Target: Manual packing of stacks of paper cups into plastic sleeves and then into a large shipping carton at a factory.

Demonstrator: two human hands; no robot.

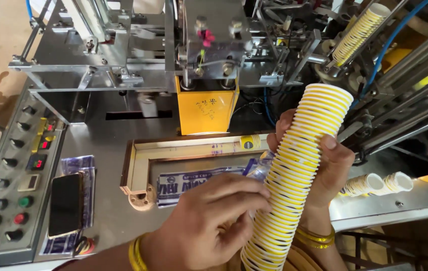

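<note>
Hands are both on a tall stack of nested paper cups [294, 170], white with yellow stripes, tilted so the open top leans up and to the right in front of the machine. The right hand [332, 165] is wrapped around the stack from behind, thumb pressed on the front about halfway up, fingers poking out on the left side, so it's clamped on it properly. The left hand [209, 221] comes in from below with fingers bunched together, fingertips touching the lower part of the stack; looks more like a pinch or a steadying touch than a full grip. Yellow bangles on both wrists. Behind the stack there's a shallow wooden tray frame [138, 165] on the steel machine table [108, 135], with blue-and-white printed paper blanks [189, 183] lying inside it. An orange-yellow plate [206, 110] hangs just above that. Off to the left sits a dark phone [66, 203] on more printed sheets, right beside a control panel [11, 180] with knobs and coloured buttons. Top right, another stack of the same cups [357, 32] sits in a slanted chute, and 2 short cup stacks [379, 183] lie on their sides on the ledge near the right hand.
</note>
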